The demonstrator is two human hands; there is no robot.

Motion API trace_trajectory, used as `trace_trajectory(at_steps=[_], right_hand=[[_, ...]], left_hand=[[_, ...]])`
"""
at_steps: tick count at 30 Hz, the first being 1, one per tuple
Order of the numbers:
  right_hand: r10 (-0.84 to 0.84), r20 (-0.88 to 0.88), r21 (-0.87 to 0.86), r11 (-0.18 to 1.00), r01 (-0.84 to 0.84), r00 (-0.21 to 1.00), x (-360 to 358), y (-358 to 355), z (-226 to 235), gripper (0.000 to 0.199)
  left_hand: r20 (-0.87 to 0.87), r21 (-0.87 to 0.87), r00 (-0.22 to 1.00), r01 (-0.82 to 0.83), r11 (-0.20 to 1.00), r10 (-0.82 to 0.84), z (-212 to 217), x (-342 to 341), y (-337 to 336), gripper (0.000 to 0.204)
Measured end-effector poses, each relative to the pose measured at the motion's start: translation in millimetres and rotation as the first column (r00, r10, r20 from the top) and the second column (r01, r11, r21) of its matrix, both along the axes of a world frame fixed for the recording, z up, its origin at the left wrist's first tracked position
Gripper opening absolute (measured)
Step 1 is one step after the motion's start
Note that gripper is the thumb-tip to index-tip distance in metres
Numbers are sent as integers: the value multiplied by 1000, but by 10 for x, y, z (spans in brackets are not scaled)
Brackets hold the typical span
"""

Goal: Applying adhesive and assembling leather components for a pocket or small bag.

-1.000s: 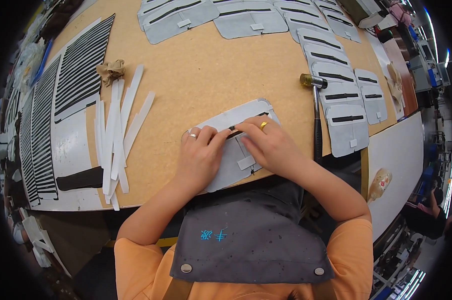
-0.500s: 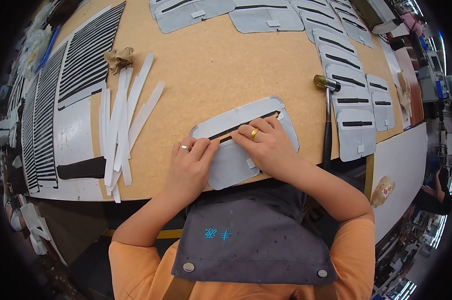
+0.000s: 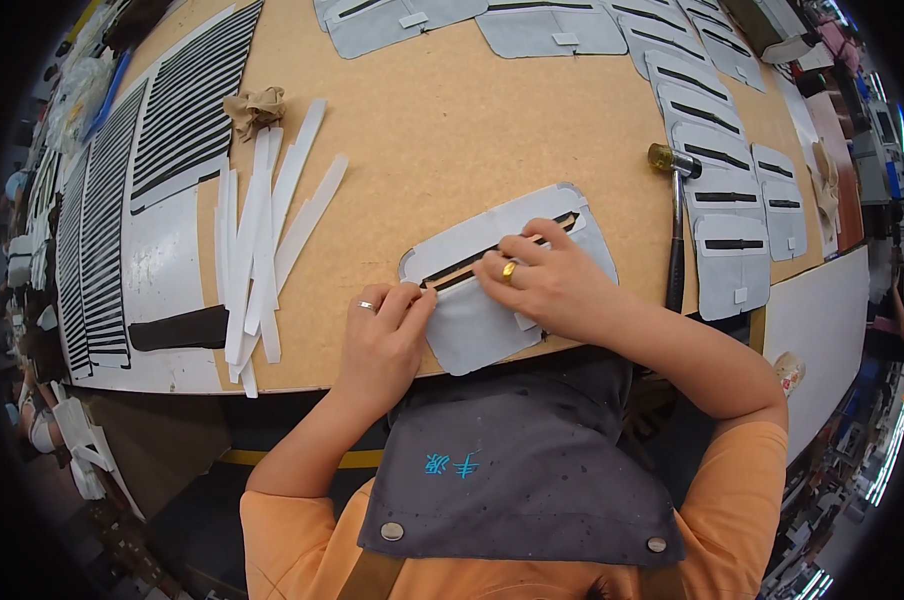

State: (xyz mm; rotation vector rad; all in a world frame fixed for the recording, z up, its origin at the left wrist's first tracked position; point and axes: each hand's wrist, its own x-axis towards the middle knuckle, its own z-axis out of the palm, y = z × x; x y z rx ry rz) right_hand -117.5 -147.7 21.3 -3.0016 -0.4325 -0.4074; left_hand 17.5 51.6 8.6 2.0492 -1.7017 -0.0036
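A light grey fabric panel (image 3: 472,338) with rounded corners lies tilted at the table's front edge. Across its upper part runs a long narrow slot with black edging (image 3: 566,222); bare tan tabletop shows through the gap. My left hand (image 3: 387,335), wearing a silver ring, has thumb and fingers pressed together on the panel at the slot's left end. With a gold ring on it, my right hand (image 3: 552,285) is closed, curled fingers gripping the panel along the slot's lower edge. It hides part of the slot and a small white label.
Similar grey panels (image 3: 729,275) overlap along the right and far sides. A hammer (image 3: 677,230) lies before them. White strips (image 3: 262,240), crumpled brown paper (image 3: 255,110), a black piece (image 3: 180,329) and black-striped sheets (image 3: 197,100) lie left. A bottle (image 3: 789,372) is at right.
The whole view has shifted slightly. My right hand has moved left along the slot, uncovering its right end. More tabletop shows through the slot; my left hand stays by its left end.
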Motion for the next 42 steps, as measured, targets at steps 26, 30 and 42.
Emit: trace_trajectory(at_steps=[26,30,42], right_hand=[[-461,-72,448,777,442,884,-437,-71,-74,29],[-537,27,524,726,446,843,-480,-144,137,27],[-672,-45,607,569,554,739,-675,-66,52,18]], left_hand=[[-169,-48,986,4,999,-13,21,150,-724,28],[-468,563,871,167,809,147,367,285,-999,28],[-740,309,672,285,907,41,486,-350,-399,16]])
